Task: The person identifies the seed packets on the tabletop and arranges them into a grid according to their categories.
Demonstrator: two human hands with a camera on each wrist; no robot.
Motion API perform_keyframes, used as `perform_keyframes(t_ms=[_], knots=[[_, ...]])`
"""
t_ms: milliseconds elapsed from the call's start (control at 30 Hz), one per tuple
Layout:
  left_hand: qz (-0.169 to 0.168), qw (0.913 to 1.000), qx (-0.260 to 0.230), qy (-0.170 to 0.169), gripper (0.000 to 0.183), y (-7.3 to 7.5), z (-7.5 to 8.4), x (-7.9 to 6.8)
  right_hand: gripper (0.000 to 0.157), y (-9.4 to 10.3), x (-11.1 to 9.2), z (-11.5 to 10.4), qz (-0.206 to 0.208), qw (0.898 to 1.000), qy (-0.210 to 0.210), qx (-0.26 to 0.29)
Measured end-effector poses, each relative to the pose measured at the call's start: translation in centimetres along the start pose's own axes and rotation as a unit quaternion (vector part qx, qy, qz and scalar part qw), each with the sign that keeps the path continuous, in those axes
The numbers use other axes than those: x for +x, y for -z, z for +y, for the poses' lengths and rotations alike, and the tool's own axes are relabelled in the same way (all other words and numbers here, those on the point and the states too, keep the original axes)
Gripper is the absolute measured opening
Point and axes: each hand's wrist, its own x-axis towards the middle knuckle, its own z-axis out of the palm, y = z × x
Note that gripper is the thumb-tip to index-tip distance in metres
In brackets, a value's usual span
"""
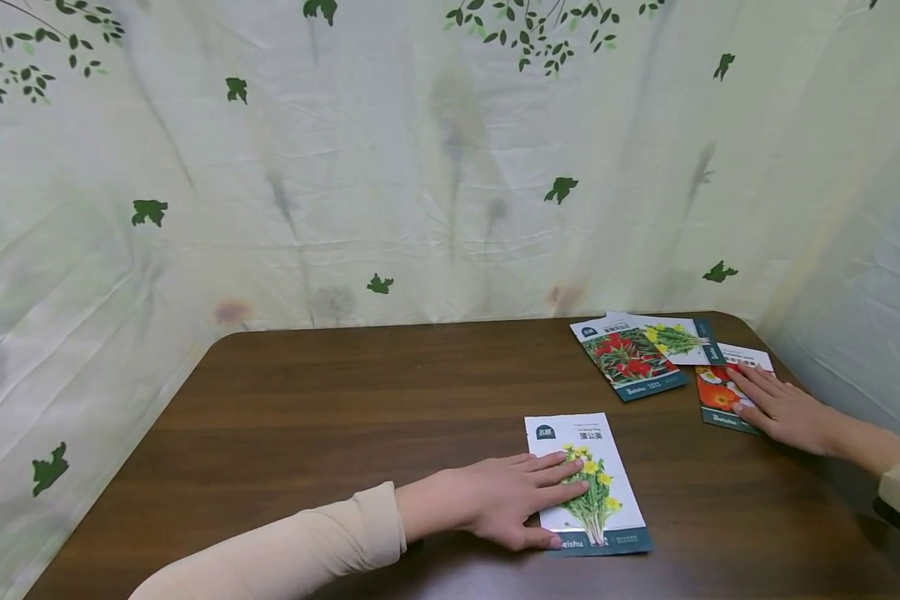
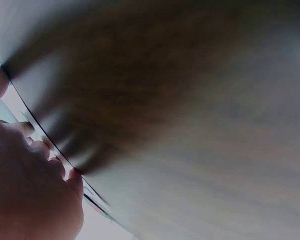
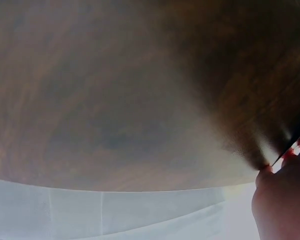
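Note:
Flat on the table, a white seed packet [image 1: 622, 492] with yellow flowers and a dark teal bottom band lies at the front. My left hand [image 1: 513, 500] rests on its left half with fingers straight and spread, the thumb at the lower edge. At the right, my right hand [image 1: 791, 412] lies with extended fingers over a seed packet with orange and red flowers [image 1: 714, 392], covering its right part. In the left wrist view, the left hand's [image 2: 35, 185] fingertips meet the packet's edge. The right wrist view shows only part of the right hand [image 3: 285, 195].
Beside the right hand, a red-flower seed packet [image 1: 633, 362] overlaps another yellow-flower packet [image 1: 686, 337] near the back right corner. The brown wooden table [image 1: 330, 417] ends at a white curtain [image 1: 420, 208] with green leaf prints.

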Motion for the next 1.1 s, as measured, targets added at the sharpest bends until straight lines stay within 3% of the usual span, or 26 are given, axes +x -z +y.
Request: perform_keyframes(t_ms=[400, 1100], knots=[[0.003, 0.9999, -0.017, -0.004, 0.072, -0.3, -0.4, -1.6, 0.075, 0.0, 0.0, 0.0, 0.001, 1.0, 0.002, -0.003], [0.007, 0.9995, -0.029, -0.008, 0.071, -0.5, -0.7, -3.1, 0.075, -0.1, 0.0, 0.0, 0.001, 1.0, 0.0, -0.008]])
